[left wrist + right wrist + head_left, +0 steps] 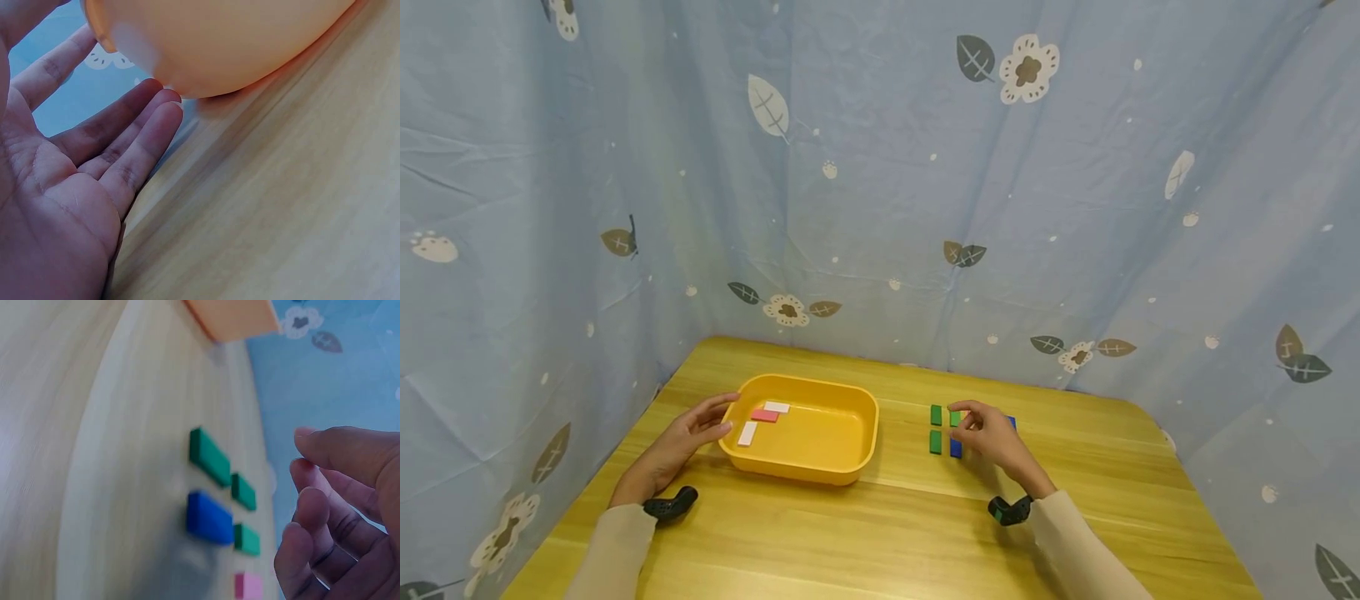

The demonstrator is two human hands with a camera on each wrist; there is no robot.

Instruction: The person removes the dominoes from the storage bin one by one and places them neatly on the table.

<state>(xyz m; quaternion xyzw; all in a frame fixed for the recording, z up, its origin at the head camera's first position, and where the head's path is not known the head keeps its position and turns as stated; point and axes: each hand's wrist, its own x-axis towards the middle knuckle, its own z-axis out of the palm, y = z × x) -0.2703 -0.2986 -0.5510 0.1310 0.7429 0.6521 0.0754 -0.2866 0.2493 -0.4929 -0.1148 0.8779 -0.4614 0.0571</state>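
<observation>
At the left end of the yellow tray (805, 477), my left hand (681, 437) rests its extended fingertips against the wall. In the left wrist view, those fingers (140, 147) touch the tray's outer side. Inside the tray lie a white block (747, 433), another white block (777, 407) and a red-pink block (765, 416). My right hand (992, 435) hovers over small blocks to the right, fingers loosely bent, nothing visible between thumb and fingertips. Below it are green blocks (209, 457), a blue block (209, 519) and a pink block (249, 586); the hand partly hides some in the head view.
The wooden table (820, 533) carries the tray and blocks. A patterned blue curtain (880, 208) hangs behind the table and along both sides. Another blue block (1012, 422) shows beyond my right hand. Black wrist devices (672, 505) sit on both wrists.
</observation>
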